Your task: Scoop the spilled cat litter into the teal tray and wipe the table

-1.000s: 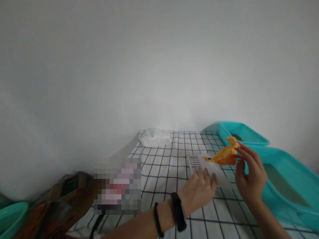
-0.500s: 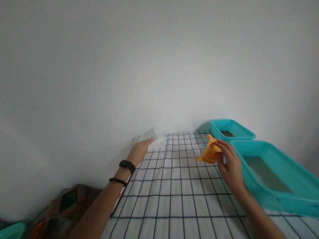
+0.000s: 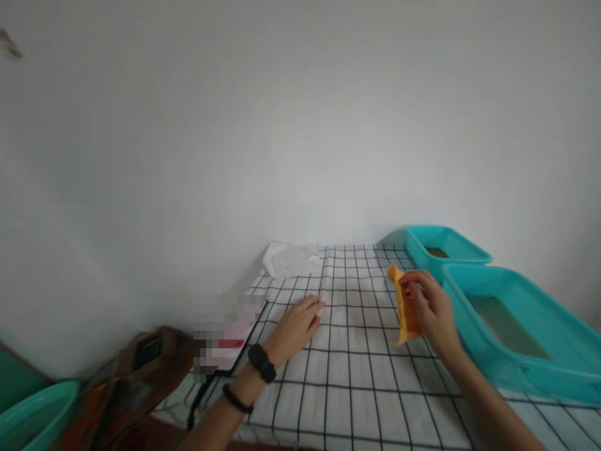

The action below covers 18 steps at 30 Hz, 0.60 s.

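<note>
Cloth [image 3: 402,315], perhaps, in right hand [image 3: 432,308]

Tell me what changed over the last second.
The left hand carried the white packet to the table's far corner, let it go and drew back, now open over the checked cloth. The right hand keeps its grip on the orange cloth, now hanging downward. The teal trays stayed put.

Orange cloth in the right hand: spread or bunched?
Bunched. The orange cloth hangs as a narrow crumpled strip from the right hand, held above the checked tablecloth, not laid flat.
</note>
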Each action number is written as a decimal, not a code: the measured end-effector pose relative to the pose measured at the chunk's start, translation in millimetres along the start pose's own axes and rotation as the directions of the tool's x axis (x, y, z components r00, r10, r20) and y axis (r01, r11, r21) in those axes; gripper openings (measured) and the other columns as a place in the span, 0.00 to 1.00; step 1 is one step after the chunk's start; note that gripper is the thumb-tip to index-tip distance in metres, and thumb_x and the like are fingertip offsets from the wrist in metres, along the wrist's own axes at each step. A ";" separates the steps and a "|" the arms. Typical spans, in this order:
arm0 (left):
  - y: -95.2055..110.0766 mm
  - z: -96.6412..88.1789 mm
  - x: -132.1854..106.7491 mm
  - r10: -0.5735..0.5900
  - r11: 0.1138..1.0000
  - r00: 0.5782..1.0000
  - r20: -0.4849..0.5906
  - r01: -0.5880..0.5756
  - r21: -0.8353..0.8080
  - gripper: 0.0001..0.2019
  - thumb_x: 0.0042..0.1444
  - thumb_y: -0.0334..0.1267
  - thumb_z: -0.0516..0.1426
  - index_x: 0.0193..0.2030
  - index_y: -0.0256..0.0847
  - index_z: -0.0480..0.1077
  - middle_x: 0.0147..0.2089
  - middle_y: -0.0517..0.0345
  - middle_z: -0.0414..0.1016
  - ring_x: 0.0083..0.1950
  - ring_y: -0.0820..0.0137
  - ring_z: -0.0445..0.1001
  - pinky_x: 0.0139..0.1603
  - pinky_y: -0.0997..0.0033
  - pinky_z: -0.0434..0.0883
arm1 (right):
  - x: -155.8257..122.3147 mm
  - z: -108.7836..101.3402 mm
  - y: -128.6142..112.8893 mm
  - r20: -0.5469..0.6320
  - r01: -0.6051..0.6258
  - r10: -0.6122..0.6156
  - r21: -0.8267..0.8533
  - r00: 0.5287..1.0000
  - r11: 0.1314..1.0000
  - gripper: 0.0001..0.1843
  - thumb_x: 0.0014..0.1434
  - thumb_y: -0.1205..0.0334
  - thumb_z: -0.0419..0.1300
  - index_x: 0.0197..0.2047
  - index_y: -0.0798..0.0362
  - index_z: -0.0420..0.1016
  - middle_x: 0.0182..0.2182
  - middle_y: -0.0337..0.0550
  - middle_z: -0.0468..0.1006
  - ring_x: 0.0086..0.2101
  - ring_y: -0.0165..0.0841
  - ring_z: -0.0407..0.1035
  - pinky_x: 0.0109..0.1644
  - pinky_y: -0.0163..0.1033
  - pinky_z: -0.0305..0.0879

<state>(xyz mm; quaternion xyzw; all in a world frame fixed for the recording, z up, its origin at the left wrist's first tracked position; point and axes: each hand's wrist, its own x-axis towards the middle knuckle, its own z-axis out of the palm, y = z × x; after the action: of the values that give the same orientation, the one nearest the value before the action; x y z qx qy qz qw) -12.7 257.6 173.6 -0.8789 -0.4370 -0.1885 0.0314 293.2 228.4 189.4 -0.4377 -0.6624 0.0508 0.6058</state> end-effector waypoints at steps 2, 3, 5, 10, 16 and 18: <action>2.6 5.0 -2.5 -0.009 1.000 1.000 -0.017 0.009 0.000 0.19 0.64 0.29 0.50 0.60 0.39 0.71 0.64 0.49 0.74 0.65 0.64 0.71 0.67 0.57 0.69 | -10.0 16.6 10.6 0.238 0.074 -0.026 -0.196 0.971 0.978 0.14 0.69 0.59 0.50 0.43 0.51 0.76 0.48 0.51 0.77 0.50 0.42 0.73 0.52 0.49 0.72; 2.7 6.3 -3.5 -0.012 1.000 1.000 -0.025 0.012 -0.001 0.19 0.65 0.29 0.50 0.60 0.38 0.71 0.64 0.48 0.74 0.65 0.64 0.71 0.67 0.56 0.69 | -16.4 25.8 16.6 0.351 0.132 -0.026 -0.282 0.936 0.950 0.15 0.69 0.60 0.50 0.47 0.53 0.77 0.53 0.54 0.76 0.54 0.43 0.71 0.57 0.51 0.70; 1.7 6.7 -4.8 -0.014 1.000 0.999 -0.035 0.013 -0.003 0.19 0.65 0.29 0.50 0.60 0.37 0.71 0.64 0.48 0.75 0.65 0.64 0.71 0.67 0.55 0.70 | -29.1 42.1 29.2 0.502 0.243 -0.005 -0.409 0.865 0.880 0.20 0.68 0.60 0.50 0.57 0.54 0.75 0.63 0.57 0.70 0.62 0.45 0.64 0.65 0.53 0.63; 0.8 3.8 -6.4 -0.040 0.999 0.998 -0.052 0.040 0.003 0.18 0.64 0.28 0.51 0.58 0.39 0.73 0.62 0.50 0.76 0.63 0.65 0.74 0.66 0.59 0.71 | -41.0 51.4 62.3 0.487 0.224 0.106 -0.571 0.867 0.790 0.25 0.67 0.62 0.50 0.63 0.57 0.72 0.66 0.61 0.65 0.67 0.53 0.56 0.67 0.63 0.57; 1.7 -0.3 -6.1 -0.180 0.982 0.978 -0.109 0.185 0.032 0.18 0.61 0.24 0.51 0.53 0.36 0.75 0.57 0.47 0.80 0.58 0.64 0.78 0.62 0.60 0.74 | -37.7 40.8 52.7 0.556 0.233 0.136 -0.541 0.820 0.808 0.25 0.69 0.60 0.47 0.65 0.53 0.71 0.68 0.57 0.64 0.68 0.50 0.54 0.67 0.63 0.56; 0.7 -2.1 -5.4 -0.234 0.970 0.963 -0.132 0.240 0.031 0.17 0.61 0.24 0.51 0.51 0.36 0.76 0.55 0.47 0.82 0.56 0.64 0.79 0.60 0.61 0.75 | -41.6 45.5 19.7 0.700 0.271 0.111 -0.412 0.706 0.870 0.27 0.71 0.56 0.46 0.68 0.53 0.67 0.70 0.57 0.59 0.70 0.49 0.48 0.69 0.62 0.53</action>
<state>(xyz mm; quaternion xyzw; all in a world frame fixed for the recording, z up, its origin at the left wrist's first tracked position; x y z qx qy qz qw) -15.8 252.7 173.7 -0.8054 -0.5406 -0.2364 0.0571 259.9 234.8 134.2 -0.4921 -0.8519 0.0181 0.1784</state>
